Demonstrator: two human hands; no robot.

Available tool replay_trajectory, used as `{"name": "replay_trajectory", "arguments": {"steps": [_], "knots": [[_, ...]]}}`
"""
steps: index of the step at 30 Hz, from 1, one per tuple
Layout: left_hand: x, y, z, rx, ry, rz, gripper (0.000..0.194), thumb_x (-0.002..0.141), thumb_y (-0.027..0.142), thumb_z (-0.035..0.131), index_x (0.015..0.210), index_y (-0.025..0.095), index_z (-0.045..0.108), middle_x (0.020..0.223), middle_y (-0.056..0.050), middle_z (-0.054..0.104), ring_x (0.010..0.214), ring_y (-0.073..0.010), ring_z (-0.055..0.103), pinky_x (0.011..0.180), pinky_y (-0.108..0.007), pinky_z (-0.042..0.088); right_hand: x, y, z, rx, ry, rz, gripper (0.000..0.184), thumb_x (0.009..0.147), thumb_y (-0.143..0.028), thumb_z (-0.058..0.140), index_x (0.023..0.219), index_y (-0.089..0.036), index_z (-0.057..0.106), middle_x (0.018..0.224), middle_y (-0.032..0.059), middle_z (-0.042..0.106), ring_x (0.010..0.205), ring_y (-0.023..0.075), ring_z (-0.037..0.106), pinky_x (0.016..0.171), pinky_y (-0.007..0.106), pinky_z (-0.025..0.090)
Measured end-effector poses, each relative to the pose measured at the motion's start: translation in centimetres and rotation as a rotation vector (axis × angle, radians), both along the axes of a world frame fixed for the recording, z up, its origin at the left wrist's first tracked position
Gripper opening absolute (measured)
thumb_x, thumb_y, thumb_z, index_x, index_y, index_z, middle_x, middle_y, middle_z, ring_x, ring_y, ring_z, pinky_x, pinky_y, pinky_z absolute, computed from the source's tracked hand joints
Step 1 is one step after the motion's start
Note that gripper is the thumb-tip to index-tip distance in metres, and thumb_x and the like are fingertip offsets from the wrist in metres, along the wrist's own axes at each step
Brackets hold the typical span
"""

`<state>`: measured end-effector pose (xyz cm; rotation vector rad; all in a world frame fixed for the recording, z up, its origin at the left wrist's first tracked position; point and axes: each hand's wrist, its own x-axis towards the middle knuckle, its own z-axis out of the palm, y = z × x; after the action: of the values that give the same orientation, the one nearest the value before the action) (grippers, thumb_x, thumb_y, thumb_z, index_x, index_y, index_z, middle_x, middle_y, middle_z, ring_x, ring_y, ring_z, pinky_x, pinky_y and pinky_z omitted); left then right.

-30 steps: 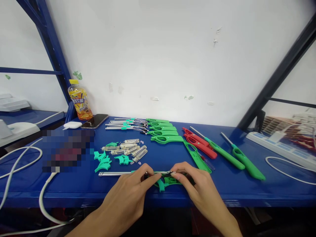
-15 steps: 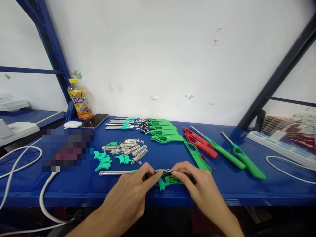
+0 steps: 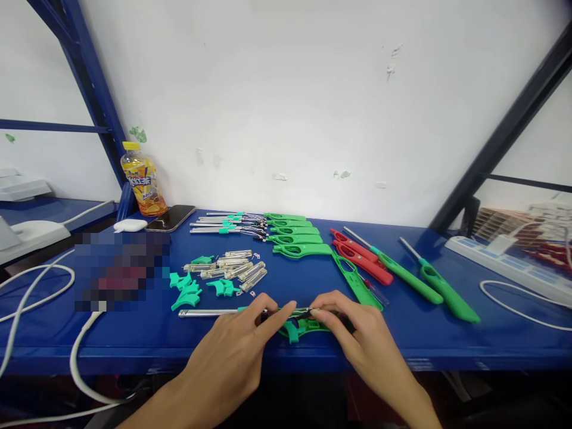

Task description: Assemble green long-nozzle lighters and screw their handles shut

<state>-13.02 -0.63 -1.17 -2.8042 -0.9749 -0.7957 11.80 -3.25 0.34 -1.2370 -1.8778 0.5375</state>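
Observation:
At the table's front edge lies a green lighter half-shell [image 3: 319,325], open side up, with a teal trigger [image 3: 292,331] in it. A metal lighter tube [image 3: 208,313] sticks out to the left from under my left hand [image 3: 239,345]. That hand's fingers curl over the shell's left part, thumb raised beside the thin wires [image 3: 295,310]; its fingertips are partly hidden. My right hand [image 3: 355,328] pinches a small black part [image 3: 308,311] at the wire ends, above the shell.
Behind my hands lie clear fuel tanks [image 3: 252,276], teal triggers [image 3: 185,296], tubes with wires [image 3: 205,230] and green shells [image 3: 301,250]. Rightward are red shells [image 3: 364,263], a screwdriver [image 3: 376,292] and assembled lighters [image 3: 451,296]. A bottle [image 3: 145,185] and phone [image 3: 172,218] stand back left.
My left thumb has lifted slightly and moved away from the wires and black part. My right hand keeps its pinch in nearly the same place.

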Motion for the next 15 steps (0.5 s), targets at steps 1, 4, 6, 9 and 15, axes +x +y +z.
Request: {"name": "replay_trajectory", "arguments": {"steps": [1,4,6,9,15], "knots": [[0.01,-0.03,0.01,-0.002,-0.018,-0.006,0.074,0.091,-0.006,0.032,0.155,0.029,0.043,0.117,-0.007,0.068,0.077,-0.0196,0.074,0.060,-0.031,0.059,-0.01,0.00,0.01,-0.002,-0.001,0.001,0.015,0.110,-0.036,0.056,0.103,-0.030,0.068,0.099,-0.0065,0.079,0.089,0.0127,0.075,0.083,0.021,0.050],[-0.01,-0.13,0.08,-0.024,-0.087,-0.028,0.063,0.096,-0.003,0.034,0.148,0.029,0.051,0.116,-0.007,0.067,0.077,-0.0180,0.073,0.063,-0.029,0.059,0.02,0.00,-0.03,-0.001,0.000,-0.004,0.016,0.110,-0.036,0.055,0.103,-0.029,0.068,0.098,-0.0052,0.079,0.089,0.0139,0.075,0.083,0.023,0.050],[-0.04,-0.14,0.14,-0.047,-0.143,-0.044,0.057,0.099,-0.001,0.035,0.143,0.029,0.055,0.115,-0.007,0.067,0.077,-0.0168,0.073,0.066,-0.029,0.060,0.06,0.01,-0.09,0.000,0.001,-0.004,0.016,0.110,-0.036,0.056,0.104,-0.029,0.069,0.098,-0.0050,0.079,0.089,0.0142,0.075,0.083,0.023,0.050],[-0.07,-0.08,0.10,-0.056,-0.232,-0.055,0.050,0.102,0.000,0.036,0.138,0.027,0.060,0.114,-0.007,0.066,0.079,-0.0153,0.073,0.071,-0.028,0.061,0.10,0.03,-0.17,0.000,-0.001,0.001,0.016,0.110,-0.037,0.056,0.105,-0.030,0.069,0.099,-0.0047,0.079,0.089,0.0146,0.074,0.083,0.023,0.051],[-0.09,0.06,-0.32,-0.066,-0.355,-0.020,0.045,0.105,0.002,0.040,0.137,0.026,0.062,0.117,-0.007,0.065,0.078,-0.0123,0.071,0.070,-0.024,0.059,0.06,-0.01,-0.04,0.025,0.010,0.006,0.014,0.109,-0.033,0.058,0.103,-0.029,0.070,0.100,-0.0049,0.078,0.089,0.0139,0.074,0.084,0.022,0.051]]}}
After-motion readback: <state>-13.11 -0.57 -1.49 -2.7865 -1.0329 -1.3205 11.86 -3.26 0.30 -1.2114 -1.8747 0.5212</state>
